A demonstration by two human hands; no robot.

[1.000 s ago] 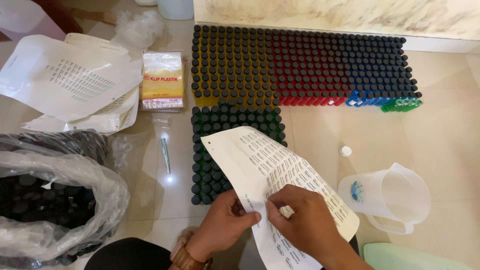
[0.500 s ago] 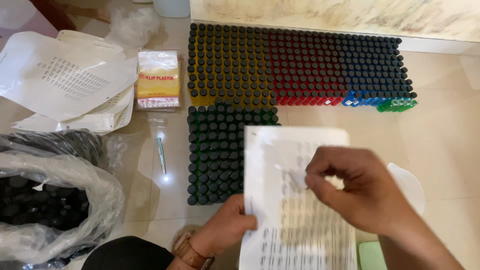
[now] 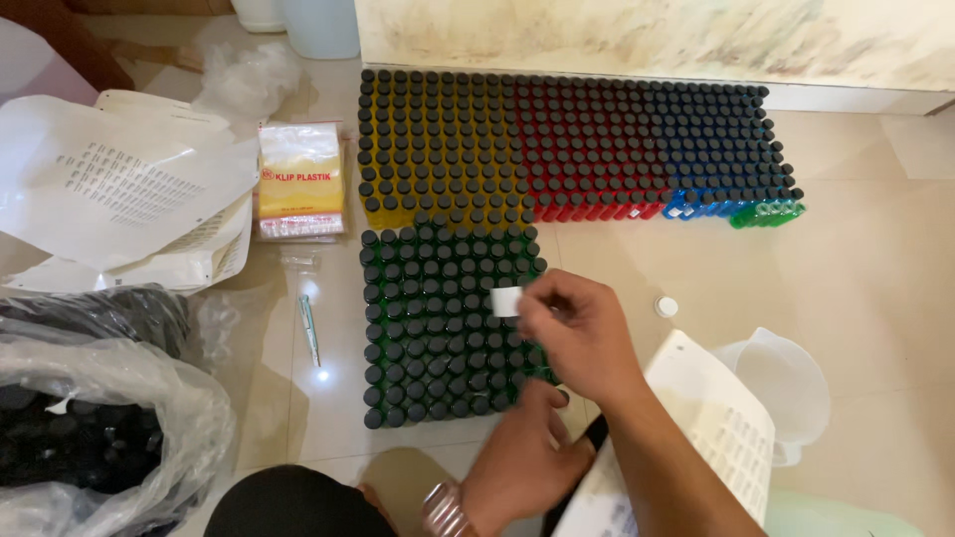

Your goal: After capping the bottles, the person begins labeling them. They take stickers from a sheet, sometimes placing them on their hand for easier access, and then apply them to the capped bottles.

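Note:
My right hand (image 3: 587, 338) pinches a small white label (image 3: 505, 301) between thumb and fingers, just above a block of green bottles with black caps (image 3: 438, 328) standing on the floor. My left hand (image 3: 522, 462), a watch on its wrist, sits at the block's near right corner. Its fingers are hidden under my right hand. A white sheet of printed labels (image 3: 716, 438) lies to the right, partly beneath my right forearm.
Behind the green block stand yellow (image 3: 428, 139), red (image 3: 587, 149) and blue bottles (image 3: 716, 149) against a wall. A clear jug (image 3: 786, 388) and a white cap (image 3: 667, 307) lie right. A bag of black caps (image 3: 90, 438), paper sheets (image 3: 119, 189), a yellow packet (image 3: 300, 179) and a pen-like tool (image 3: 310, 328) lie left.
The label sheet was held up in both hands; now it lies to the right. My right hand has come left over the green bottles with a label. My left hand moved to the block's corner.

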